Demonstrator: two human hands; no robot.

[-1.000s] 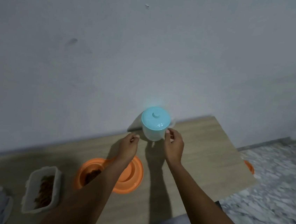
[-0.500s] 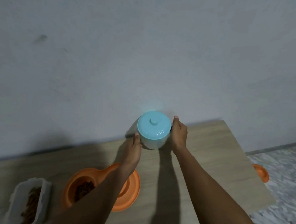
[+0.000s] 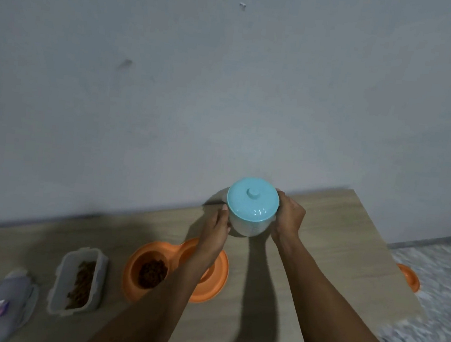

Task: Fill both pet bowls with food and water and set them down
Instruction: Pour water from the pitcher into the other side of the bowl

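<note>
A pale jug with a round light-blue lid [image 3: 253, 203] stands at the back of the wooden table [image 3: 335, 254] near the wall. My left hand [image 3: 216, 231] holds its left side and my right hand [image 3: 287, 219] grips its right side, fingers hidden behind it. In front lies an orange double pet bowl [image 3: 150, 268]; its left cup holds brown kibble, and my left forearm covers much of its right cup. A second orange bowl [image 3: 409, 278] peeks out on the floor past the table's right edge.
A clear plastic box with kibble [image 3: 79, 280] stands open at the left, and its lid [image 3: 4, 306] lies beside it near the front left corner. A grey wall rises right behind the table. Speckled floor lies to the right.
Both hands have moved from just short of the jug to its sides and now hold it. The camera view has shifted.
</note>
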